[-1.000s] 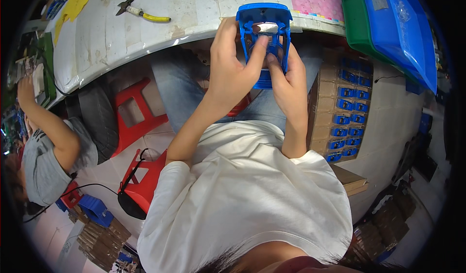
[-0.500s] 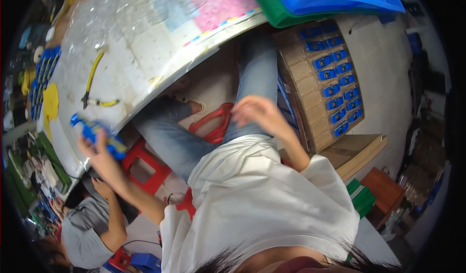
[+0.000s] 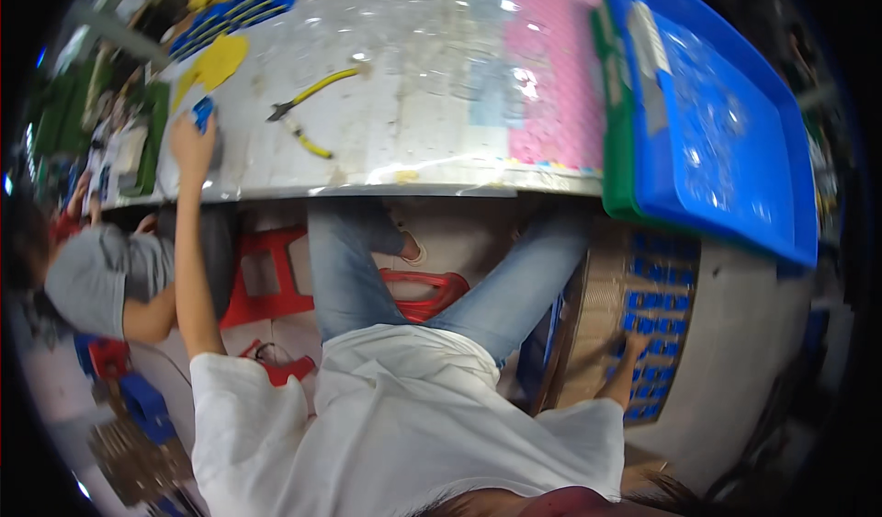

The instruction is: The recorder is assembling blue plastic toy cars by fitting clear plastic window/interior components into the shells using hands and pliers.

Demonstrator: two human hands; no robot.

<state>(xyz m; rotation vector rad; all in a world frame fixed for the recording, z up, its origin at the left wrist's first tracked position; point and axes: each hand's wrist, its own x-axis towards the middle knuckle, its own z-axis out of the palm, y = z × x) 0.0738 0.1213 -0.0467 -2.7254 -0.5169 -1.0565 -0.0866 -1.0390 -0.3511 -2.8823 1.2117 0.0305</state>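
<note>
My left hand (image 3: 191, 147) is stretched over the left end of the white worktable (image 3: 257, 172), its fingers closed round a small glossy blue plastic piece (image 3: 203, 109). A yellow cloth-like scrap (image 3: 225, 61) lies just beyond it. Yellow-handled pliers (image 3: 287, 113) rest spread apart on the table, to the right of that hand. My right hand (image 3: 635, 343) reaches down on my right to a brown cardboard carton (image 3: 588, 356), where rows of blue plastic pieces (image 3: 673, 302) lie. Its fingers touch or hover over one row; they are too small and blurred to make out.
Clear plastic packaging and a pink sheet (image 3: 556, 76) cover the table's far side and right part. A blue tray (image 3: 735, 168) overhangs the right end on a green one (image 3: 618, 140). A co-worker in a grey shirt (image 3: 110, 273) sits at left, near a red stool (image 3: 266, 278).
My view has turned toward the table. My right hand has gone from above my lap down to the carton. My left hand has moved farther in over the table's left end.
</note>
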